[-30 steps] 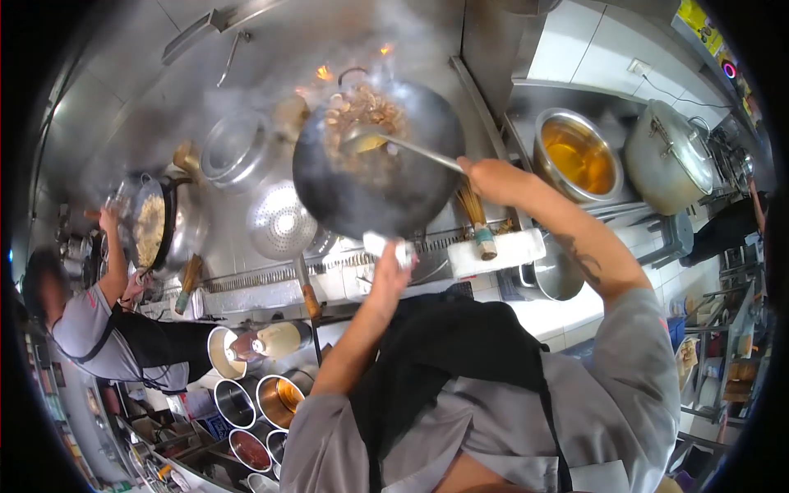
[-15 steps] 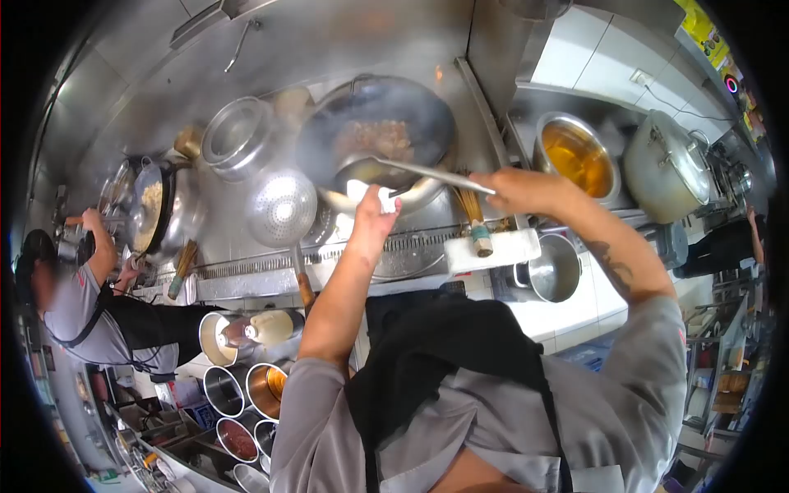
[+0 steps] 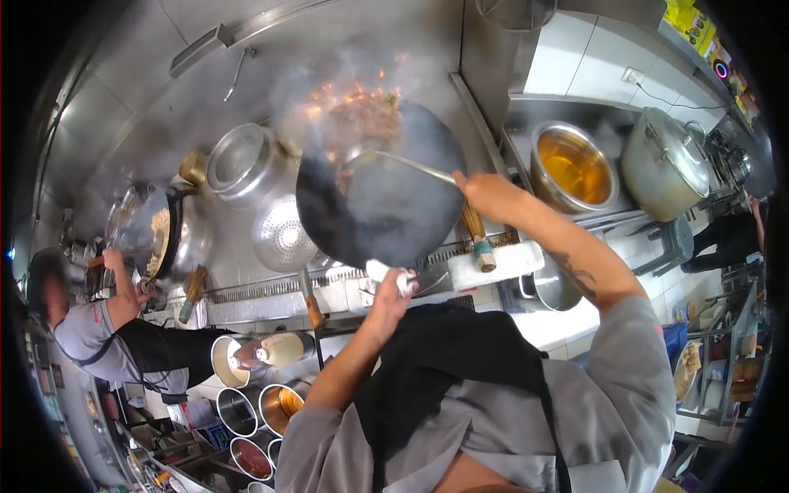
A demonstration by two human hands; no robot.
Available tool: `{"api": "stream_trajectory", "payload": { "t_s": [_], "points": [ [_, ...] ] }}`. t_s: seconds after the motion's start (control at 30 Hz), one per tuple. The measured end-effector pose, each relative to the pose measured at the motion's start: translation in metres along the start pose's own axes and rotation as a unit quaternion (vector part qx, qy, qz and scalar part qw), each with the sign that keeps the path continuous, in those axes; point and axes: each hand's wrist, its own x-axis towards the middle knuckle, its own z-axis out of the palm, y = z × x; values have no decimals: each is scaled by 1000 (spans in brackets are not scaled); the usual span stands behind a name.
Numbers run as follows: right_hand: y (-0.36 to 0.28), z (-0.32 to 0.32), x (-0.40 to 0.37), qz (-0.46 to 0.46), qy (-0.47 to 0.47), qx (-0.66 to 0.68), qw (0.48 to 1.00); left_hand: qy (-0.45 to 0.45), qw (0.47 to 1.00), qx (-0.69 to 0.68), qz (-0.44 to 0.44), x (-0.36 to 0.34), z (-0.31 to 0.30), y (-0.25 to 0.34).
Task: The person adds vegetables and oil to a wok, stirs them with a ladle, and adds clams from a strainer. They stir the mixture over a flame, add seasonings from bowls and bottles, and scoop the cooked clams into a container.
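The right hand point(image 3: 489, 197) was closed round the handle of a long ladle point(image 3: 411, 164), whose bowl sat inside the large dark wok point(image 3: 386, 214). The left hand point(image 3: 388, 302) pinched a folded white cloth point(image 3: 379, 271) against the wok's near rim; whatever the cloth covered could not be made out. The wok tilted over the stove, and browned food point(image 3: 370, 117) showed near its far edge, blurred by smoke, with orange flames point(image 3: 355, 92) around it.

Left of the wok, a perforated strainer point(image 3: 284, 232) lay on the metal tabletop point(image 3: 238, 246), its wooden handle pointing toward the person. Beyond it was a round metal pan point(image 3: 238, 162). To the wok's right, a bundled brush point(image 3: 482, 246) leaned by a white pad point(image 3: 515, 261). A metal pot of amber liquid point(image 3: 574, 168) stood farther right, beside a large lidded pot point(image 3: 664, 164).

At the far left, a co-worker point(image 3: 107, 329) in a black apron held another wok point(image 3: 174, 234) containing pale food point(image 3: 159, 242).
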Motion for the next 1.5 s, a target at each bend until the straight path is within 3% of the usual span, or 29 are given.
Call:
{"api": "stream_trajectory", "payload": {
  "t_s": [0.13, 0.23, 0.33, 0.43, 0.5, 0.53, 0.6, 0.7, 0.8, 0.87, 0.93, 1.0, 1.07, 1.1, 1.17, 1.2, 1.23, 1.33, 1.37, 1.4, 1.47, 1.5],
  "points": [
    [1, -16, -7, -21, -18, 42, 999, -12, 996, -62, 58, 10, 42, 49],
    [-2, -38, -19, -22, -105, 114, 988, -16, 995, -96, 15, 36, 61, 99],
    [0, -50, -38, -40, -130, 138, 981, -16, 998, -58, 22, 8, 85, 98],
    [-11, -49, -35, 10, -199, 196, 960, -5, 998, -60, 31, 23, 69, 98],
    [-9, -63, -35, 16, -205, 170, 964, 1, 998, -62, 17, 37, 78, 103],
    [-14, -65, -39, 6, -212, 153, 965, 26, 998, -63, 14, 7, 91, 102],
    [6, -50, -43, -7, -176, 217, 960, 29, 998, -54, 9, -16, 102, 105],
    [15, -39, -20, -3, -176, 197, 964, 42, 996, -76, -3, -4, 100, 110],
    [24, 4, 10, 39, -117, 134, 983, -49, 994, -47, 81, 14, 62, 74],
    [11, -4, 3, 53, -72, 89, 992, 1, 998, -62, 6, 48, -2, 18],
    [5, -16, -3, 38, -31, 45, 998, 15, 998, -33, -43, 12, -10, -3],
    [6, -21, -13, -3, -12, 8, 1000, 12, 999, -26, -23, -13, 19, 6],
    [5, -27, -20, -10, -30, 30, 999, -8, 999, -32, 11, 16, 33, 31],
    [6, -32, -21, -14, -49, 44, 998, -47, 957, 175, 224, 30, 32, 45],
    [-1, -48, -28, -4, -113, 71, 991, -48, 929, 225, 291, 25, 43, 61],
    [1, -56, -34, -18, -120, 82, 989, -20, 985, 69, 159, -1, 77, 81],
    [3, -61, -44, -32, -127, 96, 987, 8, 996, -87, 20, -18, 102, 97],
    [8, -56, -43, -23, -175, 149, 973, 20, 997, -68, 18, -27, 109, 102],
    [9, -49, -33, -4, -188, 153, 970, 51, 996, -79, 1, 5, 96, 105],
    [12, -46, -20, 18, -195, 150, 969, 14, 997, -73, -2, 23, 88, 108],
    [17, -15, -7, 6, -130, 99, 986, -27, 995, -75, 65, 26, 76, 89],
    [22, 8, -1, 7, -82, 81, 993, -9, 996, -81, 45, 42, 55, 66]
  ]
}}
